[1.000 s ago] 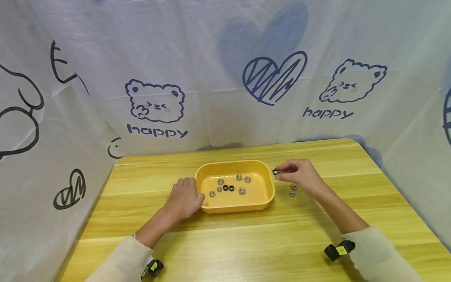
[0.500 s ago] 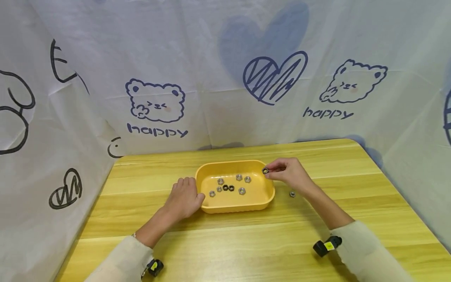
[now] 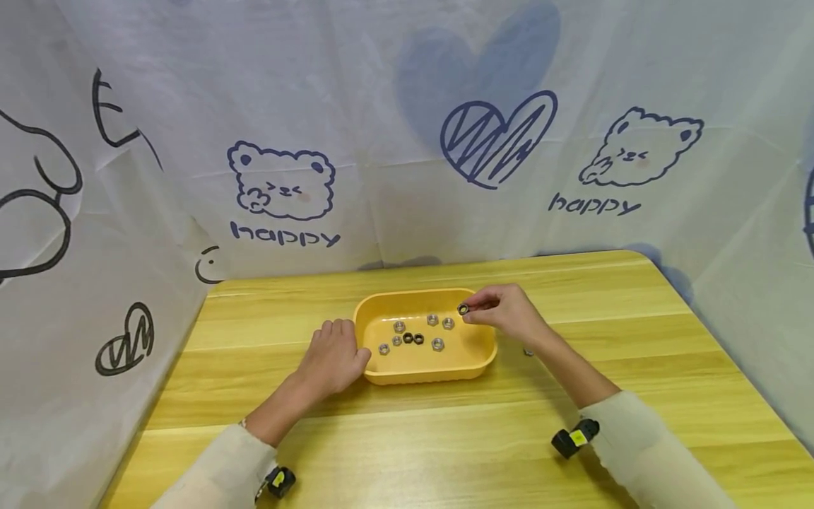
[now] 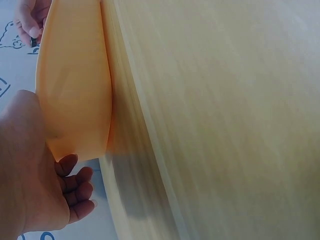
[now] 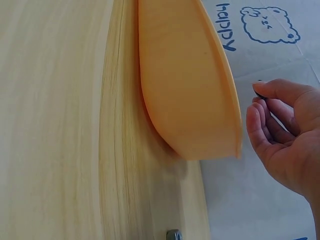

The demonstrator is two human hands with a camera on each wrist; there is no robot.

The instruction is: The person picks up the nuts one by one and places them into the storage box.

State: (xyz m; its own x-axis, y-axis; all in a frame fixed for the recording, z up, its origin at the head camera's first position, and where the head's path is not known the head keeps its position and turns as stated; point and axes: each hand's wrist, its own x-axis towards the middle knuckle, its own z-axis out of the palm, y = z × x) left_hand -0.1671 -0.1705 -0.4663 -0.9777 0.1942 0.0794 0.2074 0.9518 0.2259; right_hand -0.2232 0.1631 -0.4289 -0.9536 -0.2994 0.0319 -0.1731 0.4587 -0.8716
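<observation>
A yellow tray (image 3: 381,377) sits mid-table with several silver nuts (image 3: 437,344) and two black nuts (image 3: 413,338) inside. My right hand (image 3: 472,312) pinches a black nut (image 3: 463,309) between thumb and fingertips, above the tray's back right part. The right wrist view shows that hand (image 5: 285,135), the nut (image 5: 259,92) and the tray (image 5: 185,90). My left hand (image 3: 333,353) rests on the table, fingers loose, touching the tray's left end. The left wrist view shows it (image 4: 35,185) beside the tray (image 4: 75,90).
One silver nut (image 3: 528,351) lies on the wooden table (image 3: 445,438) right of the tray, half hidden by my right wrist; it also shows in the right wrist view as a nut (image 5: 173,234). Printed cloth walls (image 3: 407,141) close off the back and sides.
My right hand has carried the black nut leftward from beside the tray to above its back right part. The left hand and tray have not moved.
</observation>
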